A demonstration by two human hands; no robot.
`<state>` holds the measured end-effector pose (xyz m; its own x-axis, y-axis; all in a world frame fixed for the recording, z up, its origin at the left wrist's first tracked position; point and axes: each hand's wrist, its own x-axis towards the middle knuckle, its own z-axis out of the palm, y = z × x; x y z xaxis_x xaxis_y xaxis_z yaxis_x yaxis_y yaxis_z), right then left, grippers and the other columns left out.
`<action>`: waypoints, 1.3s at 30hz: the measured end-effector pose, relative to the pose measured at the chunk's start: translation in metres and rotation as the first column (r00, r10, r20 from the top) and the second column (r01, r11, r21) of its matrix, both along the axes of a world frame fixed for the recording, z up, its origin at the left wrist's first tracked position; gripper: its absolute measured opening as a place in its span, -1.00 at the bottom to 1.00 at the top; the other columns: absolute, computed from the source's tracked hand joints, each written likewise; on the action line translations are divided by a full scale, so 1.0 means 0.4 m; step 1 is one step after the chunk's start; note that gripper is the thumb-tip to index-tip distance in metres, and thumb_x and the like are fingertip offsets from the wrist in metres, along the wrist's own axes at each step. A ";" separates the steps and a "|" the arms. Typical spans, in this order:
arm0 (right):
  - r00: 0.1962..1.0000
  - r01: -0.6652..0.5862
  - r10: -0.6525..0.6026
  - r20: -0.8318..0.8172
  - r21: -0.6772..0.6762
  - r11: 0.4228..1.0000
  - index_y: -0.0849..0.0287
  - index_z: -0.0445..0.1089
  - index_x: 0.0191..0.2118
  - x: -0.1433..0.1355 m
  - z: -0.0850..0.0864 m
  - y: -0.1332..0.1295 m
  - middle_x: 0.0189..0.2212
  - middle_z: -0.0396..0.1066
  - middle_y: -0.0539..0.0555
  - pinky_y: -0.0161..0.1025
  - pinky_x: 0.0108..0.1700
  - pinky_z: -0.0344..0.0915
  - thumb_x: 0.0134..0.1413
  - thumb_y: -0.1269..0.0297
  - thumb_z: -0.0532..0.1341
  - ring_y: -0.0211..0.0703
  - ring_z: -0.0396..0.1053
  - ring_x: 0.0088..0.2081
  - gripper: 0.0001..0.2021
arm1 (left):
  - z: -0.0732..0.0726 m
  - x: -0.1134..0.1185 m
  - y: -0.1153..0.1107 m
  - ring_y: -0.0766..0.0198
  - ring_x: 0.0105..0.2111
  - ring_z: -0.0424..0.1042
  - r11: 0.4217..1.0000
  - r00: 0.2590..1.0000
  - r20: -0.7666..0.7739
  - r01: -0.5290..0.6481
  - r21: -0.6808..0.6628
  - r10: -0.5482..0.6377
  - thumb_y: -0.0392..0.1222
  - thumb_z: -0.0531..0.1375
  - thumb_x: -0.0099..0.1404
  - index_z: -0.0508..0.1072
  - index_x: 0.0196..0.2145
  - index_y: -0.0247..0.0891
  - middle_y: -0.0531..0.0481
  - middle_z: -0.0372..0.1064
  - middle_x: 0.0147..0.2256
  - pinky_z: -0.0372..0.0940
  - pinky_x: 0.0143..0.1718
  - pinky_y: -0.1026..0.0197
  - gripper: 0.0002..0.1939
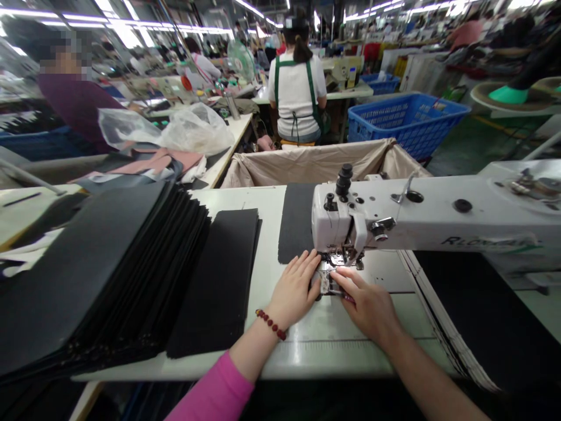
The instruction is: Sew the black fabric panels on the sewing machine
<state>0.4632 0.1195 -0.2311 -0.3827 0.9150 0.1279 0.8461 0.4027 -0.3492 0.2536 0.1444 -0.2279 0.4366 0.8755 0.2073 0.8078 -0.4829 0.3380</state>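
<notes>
My left hand [294, 292] lies flat, fingers stretched out, just left of the presser foot of a white sewing machine [421, 213]. Its fingertips reach the near edge of a dark fabric panel [298, 222], which runs back under the machine head. My right hand [370, 304] is to the right of the metal needle plate [325, 282], index and middle fingers extended onto the metal parts. Its thumb is mostly hidden, and I make out nothing held in it. A beaded bracelet circles the left wrist.
A tall stack of dark panels [100, 263] stands at left, beside a lower pile [219, 275]. More dark panels [482, 310] lie under the machine arm at right. Behind the table are a cloth-lined bin [307, 166] and a blue basket [407, 120]. Several people sit further back.
</notes>
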 end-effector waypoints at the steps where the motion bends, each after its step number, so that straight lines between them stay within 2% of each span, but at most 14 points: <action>1: 1.000 0.002 -0.002 0.000 0.001 1.000 -0.07 0.17 0.23 0.000 -0.001 0.000 0.22 0.19 -0.03 -0.15 -0.07 0.38 0.12 0.42 0.13 -0.08 0.40 -0.04 -0.45 | -0.001 0.000 0.000 0.10 0.30 -0.04 1.000 1.000 -0.006 0.006 -0.003 -0.006 -0.17 0.03 0.41 0.06 0.28 -0.18 -0.06 -0.01 0.30 -0.02 0.27 -0.06 -0.48; 11: 1.000 0.003 -0.003 -0.014 0.008 1.000 -0.06 0.18 0.22 -0.001 0.004 -0.003 0.21 0.20 -0.01 -0.17 -0.04 0.36 0.09 0.45 0.13 -0.09 0.38 -0.01 -0.44 | 0.001 -0.013 0.010 0.13 0.30 -0.06 0.998 0.998 -0.019 0.060 -0.037 -0.060 -0.26 0.02 0.37 0.07 0.28 -0.18 -0.01 -0.01 0.30 -0.07 0.29 -0.04 -0.46; 19: 1.000 0.016 -0.016 -0.010 0.028 0.999 -0.06 0.21 0.20 -0.003 0.007 -0.004 0.19 0.23 0.00 -0.18 -0.08 0.37 0.11 0.40 0.13 -0.10 0.39 -0.03 -0.48 | -0.004 -0.013 0.008 0.15 0.29 -0.01 0.998 0.998 0.008 0.068 -0.008 -0.068 -0.30 -0.01 0.37 0.15 0.24 -0.18 -0.01 0.05 0.27 -0.08 0.30 -0.04 -0.51; 23: 0.999 0.031 -0.030 -0.029 0.041 0.999 -0.04 0.21 0.20 -0.001 0.007 -0.005 0.18 0.25 0.01 -0.20 -0.07 0.35 0.11 0.41 0.12 -0.11 0.39 -0.04 -0.48 | -0.015 -0.011 0.005 0.16 0.30 -0.04 0.999 0.999 0.027 0.033 0.023 -0.033 -0.25 -0.03 0.39 0.10 0.26 -0.21 -0.05 0.03 0.28 -0.07 0.30 -0.04 -0.51; 28: 0.997 0.058 -0.056 -0.047 0.039 0.998 -0.04 0.22 0.18 -0.002 0.008 -0.008 0.16 0.27 0.02 -0.22 -0.13 0.35 0.13 0.38 0.12 -0.12 0.42 -0.10 -0.51 | -0.023 -0.006 0.017 0.08 0.34 -0.20 0.997 0.999 0.020 -0.048 0.058 0.047 -0.12 -0.01 0.40 -0.05 0.31 -0.31 -0.16 -0.13 0.33 -0.13 0.30 -0.09 -0.41; 32: 0.996 0.072 -0.070 -0.063 0.041 0.997 -0.03 0.25 0.15 -0.002 0.015 -0.011 0.12 0.30 0.01 -0.22 -0.17 0.36 0.14 0.35 0.13 -0.10 0.43 -0.13 -0.57 | -0.003 0.001 0.018 0.03 0.30 -0.05 0.998 0.998 -0.016 -0.062 0.032 0.062 -0.03 0.00 0.40 0.01 0.29 -0.33 -0.22 -0.01 0.29 -0.10 0.28 -0.12 -0.40; 35: 0.994 0.071 -0.067 -0.083 0.045 0.996 -0.02 0.27 0.12 0.004 0.028 -0.015 0.10 0.32 0.02 -0.24 -0.14 0.35 0.17 0.35 0.13 -0.11 0.41 -0.10 -0.60 | 0.021 -0.002 -0.053 0.00 0.21 0.14 0.998 0.998 -0.022 -0.063 0.027 0.063 0.06 0.03 0.37 0.09 0.26 -0.30 -0.25 0.18 0.19 -0.05 0.25 -0.15 -0.39; 37: 0.993 0.061 -0.055 -0.101 0.051 0.997 0.00 0.27 0.12 0.009 0.042 -0.019 0.09 0.33 0.03 -0.25 -0.11 0.34 0.19 0.37 0.10 -0.14 0.40 -0.07 -0.62 | 0.033 -0.012 -0.144 -0.02 0.13 0.24 1.000 0.999 -0.037 -0.024 0.019 0.025 0.12 0.10 0.31 0.10 0.26 -0.28 -0.23 0.28 0.10 -0.03 0.24 -0.19 -0.32; 39: 0.993 0.042 -0.035 -0.117 0.055 0.998 0.02 0.26 0.13 0.011 0.058 -0.027 0.09 0.33 0.04 -0.25 -0.08 0.34 0.21 0.38 0.08 -0.15 0.38 -0.04 -0.62 | 0.043 -0.028 -0.250 -0.02 0.08 0.28 0.998 0.996 -0.068 0.061 -0.017 -0.062 0.05 0.18 0.26 0.09 0.27 -0.25 -0.18 0.32 0.05 0.00 0.23 -0.21 -0.29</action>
<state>0.4678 0.1086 -0.2078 -0.3270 0.9186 0.2219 0.8166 0.3928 -0.4229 0.2424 0.0446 -0.2107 0.5020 0.8495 0.1621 0.7983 -0.5273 0.2910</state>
